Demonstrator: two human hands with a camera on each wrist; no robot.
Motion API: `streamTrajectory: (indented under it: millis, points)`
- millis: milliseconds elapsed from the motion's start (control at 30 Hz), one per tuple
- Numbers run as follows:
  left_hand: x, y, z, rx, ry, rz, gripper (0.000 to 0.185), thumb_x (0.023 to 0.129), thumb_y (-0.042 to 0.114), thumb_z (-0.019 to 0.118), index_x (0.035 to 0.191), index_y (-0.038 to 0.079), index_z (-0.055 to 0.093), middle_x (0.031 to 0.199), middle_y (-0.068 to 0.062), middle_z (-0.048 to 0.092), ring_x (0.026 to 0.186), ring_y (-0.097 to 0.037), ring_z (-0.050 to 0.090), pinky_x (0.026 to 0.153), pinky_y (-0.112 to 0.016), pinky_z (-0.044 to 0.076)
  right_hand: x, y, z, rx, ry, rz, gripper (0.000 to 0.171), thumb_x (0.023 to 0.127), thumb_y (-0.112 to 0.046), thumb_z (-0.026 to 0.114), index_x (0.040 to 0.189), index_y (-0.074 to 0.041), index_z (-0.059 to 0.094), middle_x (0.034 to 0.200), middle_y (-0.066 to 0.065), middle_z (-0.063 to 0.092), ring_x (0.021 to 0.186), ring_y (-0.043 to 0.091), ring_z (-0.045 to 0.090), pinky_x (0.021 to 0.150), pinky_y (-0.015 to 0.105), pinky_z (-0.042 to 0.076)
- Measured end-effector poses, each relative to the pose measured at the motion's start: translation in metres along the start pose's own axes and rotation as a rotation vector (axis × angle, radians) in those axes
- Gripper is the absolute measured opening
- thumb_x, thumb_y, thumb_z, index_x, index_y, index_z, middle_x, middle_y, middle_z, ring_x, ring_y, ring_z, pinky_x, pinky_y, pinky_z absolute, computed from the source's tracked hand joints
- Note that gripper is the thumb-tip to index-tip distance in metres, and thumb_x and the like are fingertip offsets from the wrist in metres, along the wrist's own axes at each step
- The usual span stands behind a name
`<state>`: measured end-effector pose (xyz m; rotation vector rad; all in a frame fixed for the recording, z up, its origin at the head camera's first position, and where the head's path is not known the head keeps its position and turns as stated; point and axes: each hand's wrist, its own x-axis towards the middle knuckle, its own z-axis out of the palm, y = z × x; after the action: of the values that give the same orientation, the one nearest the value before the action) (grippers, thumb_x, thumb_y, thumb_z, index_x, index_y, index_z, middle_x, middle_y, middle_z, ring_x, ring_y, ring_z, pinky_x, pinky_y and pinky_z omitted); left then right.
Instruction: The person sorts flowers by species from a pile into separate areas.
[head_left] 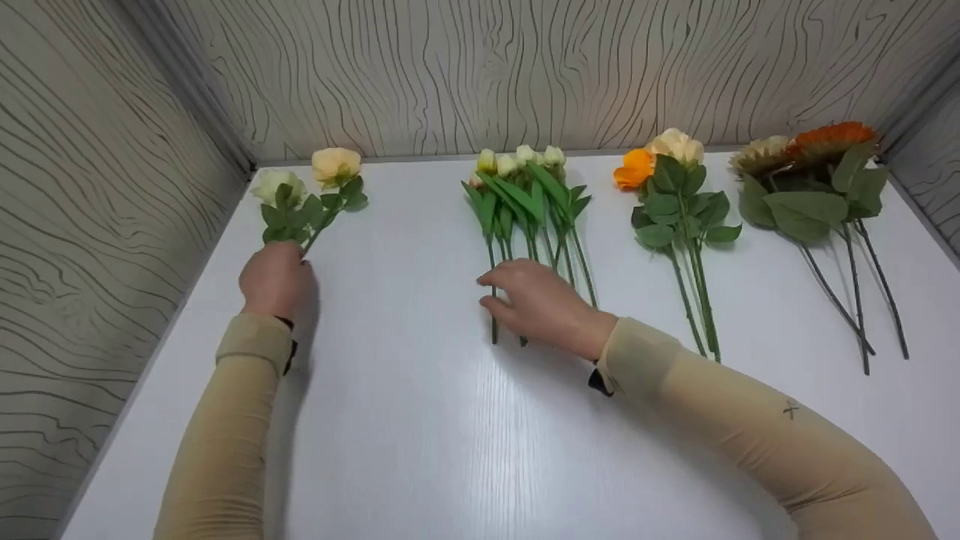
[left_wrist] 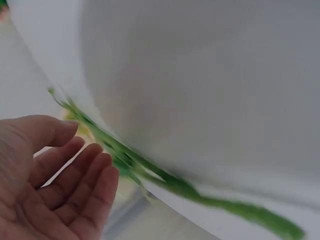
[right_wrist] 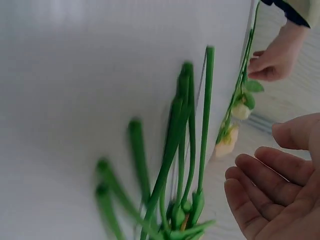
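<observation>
Two pale roses (head_left: 311, 187) lie at the table's far left, and their stem shows as a blurred green line (left_wrist: 165, 175). My left hand (head_left: 276, 279) sits at the lower end of those stems; in its wrist view the hand (left_wrist: 55, 175) is open beside the stem, fingers straight, holding nothing. A bunch of white-budded tulips (head_left: 525, 195) lies at the middle. My right hand (head_left: 536, 300) hovers over their lower stems (right_wrist: 185, 150), open with relaxed fingers (right_wrist: 260, 195) beside them. The right wrist view also catches the left hand (right_wrist: 274, 60) and the roses (right_wrist: 235, 107).
An orange and cream flower bunch (head_left: 675, 195) lies right of the tulips, and an orange and tan large-headed bunch (head_left: 817, 180) lies at the far right. All rest on a white table (head_left: 420, 420) enclosed by wavy-grained walls (head_left: 525, 67) at the back and both sides.
</observation>
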<state>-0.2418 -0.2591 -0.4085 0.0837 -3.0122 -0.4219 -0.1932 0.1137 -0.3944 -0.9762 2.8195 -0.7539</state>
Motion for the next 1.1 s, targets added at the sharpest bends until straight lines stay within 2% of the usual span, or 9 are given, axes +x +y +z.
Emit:
streamTrajectory:
  millis: [100, 300, 500, 667, 800, 900, 967, 1033, 1100]
  points:
    - [-0.001, -0.014, -0.004, 0.030, 0.024, -0.017, 0.018, 0.097, 0.000, 0.054, 0.090, -0.010, 0.068, 0.090, -0.030, 0.066, 0.082, -0.048, 0.065, 0.067, -0.059, 0.051, 0.011, -0.021, 0.015, -0.032, -0.060, -0.075, 0.031, 0.103, -0.021, 0.063, 0.126, -0.002, 0.070, 0.123, 0.011, 0.070, 0.118, 0.028, 0.063, 0.102, 0.042, 0.049]
    - [-0.001, -0.016, 0.000, 0.095, 0.032, -0.021, 0.020, 0.096, -0.002, 0.052, 0.085, -0.011, 0.066, 0.084, -0.030, 0.065, 0.077, -0.048, 0.065, 0.063, -0.059, 0.052, 0.022, -0.051, 0.030, -0.059, -0.093, -0.149, 0.029, 0.103, -0.021, 0.063, 0.123, -0.003, 0.072, 0.119, 0.009, 0.072, 0.113, 0.028, 0.065, 0.099, 0.040, 0.050]
    - [-0.004, -0.014, 0.003, 0.158, 0.019, -0.027, 0.020, 0.097, -0.006, 0.049, 0.087, -0.012, 0.066, 0.086, -0.032, 0.066, 0.080, -0.049, 0.066, 0.066, -0.060, 0.054, 0.021, -0.054, 0.034, -0.048, -0.091, -0.159, 0.025, 0.102, -0.019, 0.064, 0.120, -0.004, 0.074, 0.116, 0.008, 0.073, 0.112, 0.028, 0.066, 0.098, 0.040, 0.051]
    - [-0.006, -0.010, -0.001, 0.148, -0.052, -0.016, 0.021, 0.096, -0.005, 0.048, 0.084, -0.011, 0.065, 0.084, -0.030, 0.067, 0.080, -0.047, 0.067, 0.067, -0.058, 0.055, 0.017, -0.044, 0.031, -0.012, -0.052, -0.151, 0.023, 0.101, -0.018, 0.066, 0.117, -0.004, 0.075, 0.113, 0.008, 0.074, 0.110, 0.028, 0.066, 0.097, 0.040, 0.051]
    - [-0.005, -0.006, -0.008, 0.041, -0.150, -0.024, 0.026, 0.091, 0.001, 0.052, 0.065, 0.000, 0.054, 0.064, -0.017, 0.057, 0.061, -0.033, 0.057, 0.055, -0.048, 0.048, 0.014, -0.036, 0.027, 0.012, -0.023, -0.148, 0.022, 0.101, -0.018, 0.065, 0.116, -0.005, 0.076, 0.112, 0.007, 0.074, 0.109, 0.027, 0.067, 0.096, 0.041, 0.052]
    - [-0.003, -0.004, -0.014, -0.104, -0.235, -0.057, 0.035, 0.090, 0.006, 0.054, 0.057, 0.012, 0.045, 0.054, -0.002, 0.044, 0.051, -0.020, 0.043, 0.050, -0.037, 0.038, 0.011, -0.030, 0.022, 0.034, 0.000, -0.139, 0.022, 0.101, -0.018, 0.065, 0.115, -0.006, 0.077, 0.112, 0.007, 0.074, 0.109, 0.027, 0.067, 0.095, 0.041, 0.053]
    - [-0.003, -0.001, -0.017, -0.213, -0.271, -0.083, 0.038, 0.092, 0.009, 0.055, 0.056, 0.014, 0.043, 0.052, 0.001, 0.040, 0.049, -0.017, 0.038, 0.050, -0.034, 0.034, 0.009, -0.025, 0.018, 0.052, 0.013, -0.123, 0.022, 0.101, -0.018, 0.065, 0.116, -0.006, 0.077, 0.113, 0.006, 0.074, 0.110, 0.026, 0.067, 0.096, 0.041, 0.053]
    - [-0.004, 0.005, -0.020, -0.309, -0.280, -0.084, 0.036, 0.095, 0.012, 0.055, 0.060, 0.012, 0.047, 0.054, -0.001, 0.045, 0.052, -0.017, 0.043, 0.053, -0.034, 0.036, 0.006, -0.020, 0.013, 0.070, 0.032, -0.107, 0.022, 0.102, -0.018, 0.065, 0.116, -0.006, 0.077, 0.113, 0.006, 0.074, 0.111, 0.025, 0.067, 0.096, 0.042, 0.052]
    - [-0.008, 0.015, -0.022, -0.403, -0.270, -0.081, 0.027, 0.098, 0.014, 0.054, 0.074, 0.005, 0.060, 0.066, -0.005, 0.056, 0.062, -0.020, 0.054, 0.060, -0.035, 0.043, 0.002, -0.014, 0.007, 0.092, 0.056, -0.079, 0.022, 0.103, -0.018, 0.064, 0.117, -0.007, 0.076, 0.114, 0.005, 0.074, 0.111, 0.023, 0.067, 0.097, 0.041, 0.053]
